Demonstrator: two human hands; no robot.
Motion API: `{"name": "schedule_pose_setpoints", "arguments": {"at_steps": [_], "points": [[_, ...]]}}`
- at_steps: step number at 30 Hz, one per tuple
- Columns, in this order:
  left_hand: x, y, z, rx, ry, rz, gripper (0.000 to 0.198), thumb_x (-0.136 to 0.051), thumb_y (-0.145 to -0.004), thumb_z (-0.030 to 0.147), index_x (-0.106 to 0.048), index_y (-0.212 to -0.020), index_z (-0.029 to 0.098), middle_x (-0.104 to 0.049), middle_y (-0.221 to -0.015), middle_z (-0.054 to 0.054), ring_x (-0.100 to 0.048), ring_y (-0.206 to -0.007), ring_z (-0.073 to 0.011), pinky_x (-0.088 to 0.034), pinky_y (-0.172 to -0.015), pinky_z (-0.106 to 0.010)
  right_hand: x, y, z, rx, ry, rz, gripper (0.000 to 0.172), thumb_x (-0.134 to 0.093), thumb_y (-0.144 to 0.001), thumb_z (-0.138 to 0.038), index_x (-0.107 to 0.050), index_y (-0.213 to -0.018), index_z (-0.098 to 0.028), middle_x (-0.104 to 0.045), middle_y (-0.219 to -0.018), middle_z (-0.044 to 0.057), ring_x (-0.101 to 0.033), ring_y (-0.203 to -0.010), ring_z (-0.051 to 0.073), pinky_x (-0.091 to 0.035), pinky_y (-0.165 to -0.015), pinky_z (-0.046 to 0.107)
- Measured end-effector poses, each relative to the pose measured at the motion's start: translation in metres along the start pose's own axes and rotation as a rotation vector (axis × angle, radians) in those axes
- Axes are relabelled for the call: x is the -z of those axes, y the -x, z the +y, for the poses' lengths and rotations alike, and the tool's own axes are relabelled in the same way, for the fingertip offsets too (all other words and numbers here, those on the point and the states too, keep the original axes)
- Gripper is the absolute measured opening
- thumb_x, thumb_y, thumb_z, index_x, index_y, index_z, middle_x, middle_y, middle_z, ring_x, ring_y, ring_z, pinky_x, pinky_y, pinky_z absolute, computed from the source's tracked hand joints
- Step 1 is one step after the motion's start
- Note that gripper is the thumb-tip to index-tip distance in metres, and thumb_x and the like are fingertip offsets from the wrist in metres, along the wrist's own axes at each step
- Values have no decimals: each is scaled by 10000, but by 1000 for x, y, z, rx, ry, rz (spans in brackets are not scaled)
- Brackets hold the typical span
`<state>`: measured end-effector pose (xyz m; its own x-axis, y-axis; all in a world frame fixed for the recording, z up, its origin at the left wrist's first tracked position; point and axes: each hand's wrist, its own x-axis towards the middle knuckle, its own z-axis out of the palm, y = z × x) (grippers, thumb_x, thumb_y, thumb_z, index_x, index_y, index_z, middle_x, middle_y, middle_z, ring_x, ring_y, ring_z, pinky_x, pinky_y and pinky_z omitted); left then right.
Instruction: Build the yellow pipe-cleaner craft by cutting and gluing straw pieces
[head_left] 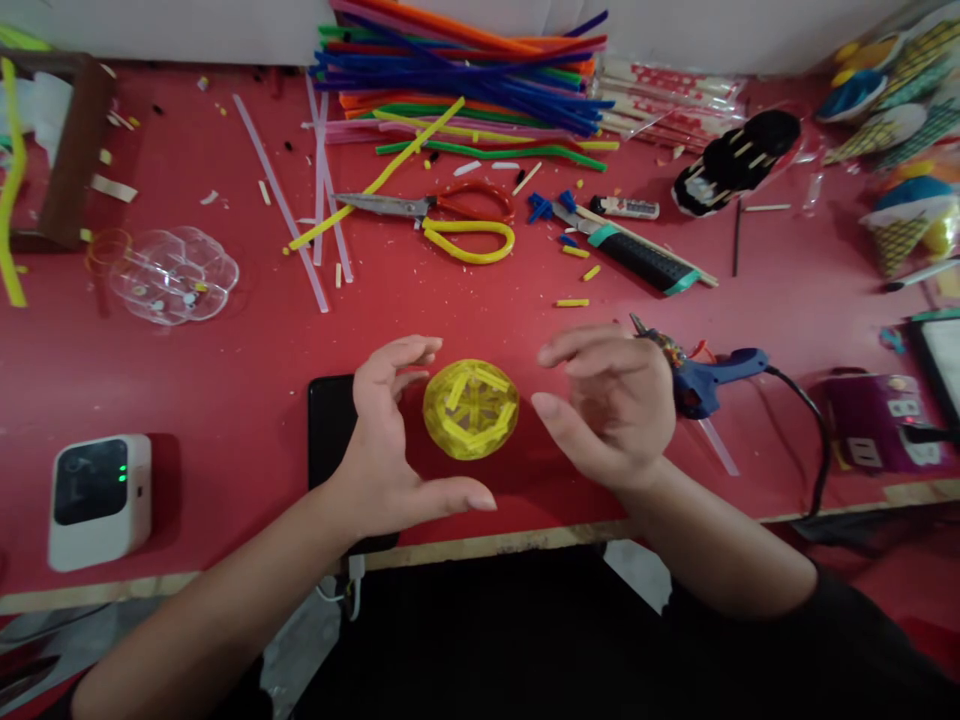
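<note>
Yellow disc lies flat on the red bench, near the middle of its front edge. It is round and translucent, with short yellow straw pieces set inside like spokes. The left hand sits just left of it, fingers curved and spread, thumb out along the front, holding nothing. The right hand is just right of it, likewise spread and empty, clear of the disc. Black phone partly under the left hand. Blue glue gun just behind the right hand. Scissors and heaped coloured straws toward the back edge. White device at front left.
</note>
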<state>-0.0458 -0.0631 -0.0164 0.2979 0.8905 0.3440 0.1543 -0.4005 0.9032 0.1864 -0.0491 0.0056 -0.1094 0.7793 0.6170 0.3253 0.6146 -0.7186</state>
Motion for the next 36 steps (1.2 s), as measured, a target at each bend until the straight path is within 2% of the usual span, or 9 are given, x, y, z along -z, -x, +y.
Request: {"name": "schedule_pose_setpoints", "arguments": {"at_steps": [3, 6, 12, 17, 23, 27, 29, 32, 36], "points": [[-6, 2, -7, -20, -183, 88, 1130, -1009, -531, 642, -425, -1426, 276, -514, -1363, -133, -623, -1222, -331, -594, -1016, -527, 0, 3, 5, -187, -46, -128, 351, -577, -848, -46, -599, -1126, -258, -735, -1100, 46, -726, -1021, 193, -618, -883, 380], [-9, 4, -7, -9, -261, 116, 1012, -1011, -605, 529, -439, -1398, 268, -551, -1266, -101, -666, -1076, -280, -612, -939, -489, 2, 4, 10, -242, -54, -354, 533, -500, -803, -40, -609, -1287, -234, -742, -1236, 84, -723, -1145, 210, -607, -993, 417], [-5, 0, 7, -23, -128, -24, 956, -791, -813, 185, -220, -1574, 281, -472, -1549, -192, -585, -1393, -339, -534, -1146, -575, 2, -1, 13, -179, 64, -496, 375, -631, -851, -187, -611, -1225, -209, -755, -1141, 104, -734, -1028, 228, -627, -887, 402], [-8, -1, 6, 19, -220, 53, 1141, -953, -727, 341, -198, -1580, 281, -530, -1511, -195, -613, -1386, -371, -544, -1135, -588, 13, -5, 2, -159, 244, -523, 308, -608, -891, -174, -624, -1198, -199, -759, -1124, 107, -747, -974, 221, -627, -823, 373], [-7, -3, 6, 87, -186, 58, 807, -922, -756, 364, -516, -1447, 272, -658, -1408, -137, -665, -1326, -353, -549, -1145, -569, 103, 7, -11, -288, 807, -263, 176, -587, -1013, -296, -731, -1112, -317, -799, -854, 3, -769, -731, 194, -595, -694, 327], [0, 2, 11, -99, 28, 86, 985, -963, -661, 282, -494, -1526, 327, -632, -1470, -120, -575, -1448, -393, -488, -1210, -651, 180, 33, 29, -334, 966, -352, 347, -590, -908, -182, -752, -1176, -330, -811, -1147, 118, -788, -1027, 285, -602, -898, 455], [5, 4, 15, 29, 193, 74, 993, -906, -726, 220, -428, -1585, 357, -558, -1579, -134, -601, -1429, -380, -574, -1132, -627, 203, 48, 48, -304, 914, -421, 436, -549, -863, -115, -738, -1195, -325, -800, -1174, 134, -777, -1079, 309, -588, -948, 517], [14, 2, 18, 320, 542, -20, 821, -847, -853, 455, -441, -1567, 432, -673, -1465, -105, -727, -1266, -358, -667, -988, -600, 213, 60, 62, -283, 876, -420, 459, -627, -861, -139, -709, -1269, -333, -773, -1244, 147, -747, -1162, 331, -573, -991, 532], [21, -10, 16, 462, 774, -96, 615, -837, -813, 609, -641, -1342, 364, -748, -1337, -96, -774, -1170, -369, -712, -869, -559, 198, 58, 65, -194, 883, -350, 483, -684, -851, -158, -713, -1286, -368, -782, -1058, 114, -753, -988, 319, -573, -903, 507]]}}
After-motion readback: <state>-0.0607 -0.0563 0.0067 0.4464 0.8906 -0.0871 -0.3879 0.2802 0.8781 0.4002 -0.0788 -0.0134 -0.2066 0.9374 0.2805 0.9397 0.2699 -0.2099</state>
